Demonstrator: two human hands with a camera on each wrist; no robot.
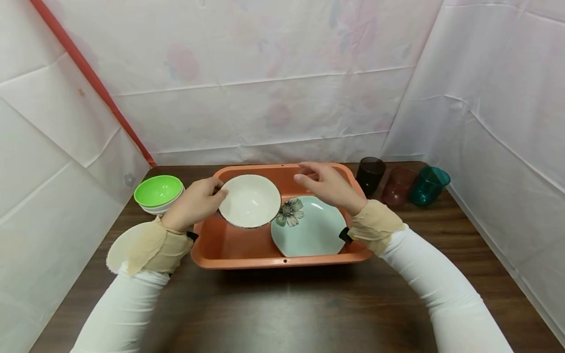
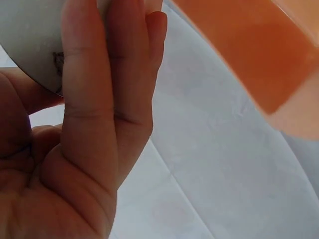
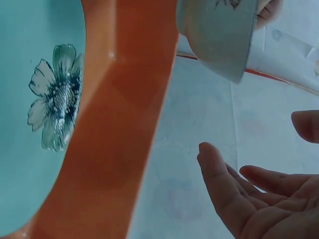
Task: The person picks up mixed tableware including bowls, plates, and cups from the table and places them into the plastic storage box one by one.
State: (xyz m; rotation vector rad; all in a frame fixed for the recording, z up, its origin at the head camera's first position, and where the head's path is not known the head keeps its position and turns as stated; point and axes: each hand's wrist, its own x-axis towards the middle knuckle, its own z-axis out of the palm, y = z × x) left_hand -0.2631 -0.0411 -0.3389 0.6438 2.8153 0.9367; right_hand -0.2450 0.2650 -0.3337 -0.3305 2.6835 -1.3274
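Across the dark wooden counter (image 1: 282, 304), dishes are set out around an orange basin (image 1: 244, 245), by which the middle is taken up. Inside the basin, toward the right, a pale green plate (image 1: 313, 233) is laid. Above the basin's left part a white bowl (image 1: 250, 201) is held, its mouth tipped toward the head camera, its rim pinched between thumb and fingers of the left hand (image 1: 194, 201). Carrying this bowl is judged to be the step in hand; the next move seems to call for it to be levelled and lowered without the plate being knocked. By the right hand (image 1: 331, 186) nothing is held; its fingers are parted and loosely bent. At far left, a white dish (image 1: 123, 247) is partly hidden, and beyond it a green bowl (image 1: 159, 191) is stacked on white ones. Past the basin's right end, a dark cup (image 1: 371, 174), a reddish cup (image 1: 398, 185) and a teal cup (image 1: 429, 186) are grouped.
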